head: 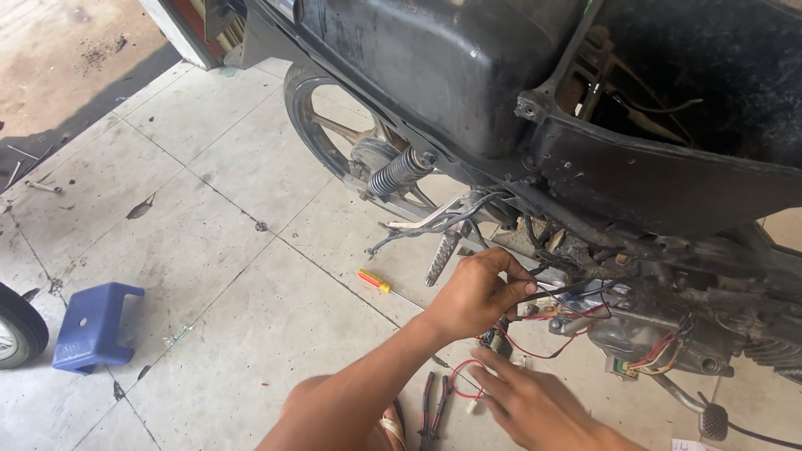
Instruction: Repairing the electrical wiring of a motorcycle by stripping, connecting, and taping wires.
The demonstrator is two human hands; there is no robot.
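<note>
A big black motorbike point(518, 92) stood on the tiled floor point(209, 250). The left hand point(478, 292) had its grip closed on black wires point(568, 290) by the engine. The right hand point(535, 401) lay open, touching a red wire point(461, 376) low down.

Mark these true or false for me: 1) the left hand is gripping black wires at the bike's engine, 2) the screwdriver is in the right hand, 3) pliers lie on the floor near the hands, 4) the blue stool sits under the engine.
1. True: the left hand pinches black wires beside the engine.
2. False: the screwdriver lies on the tiled floor; the right hand is down by a red wire.
3. True: the pliers lie just left of the right hand.
4. False: the blue stool stands far left, near a tyre.
</note>
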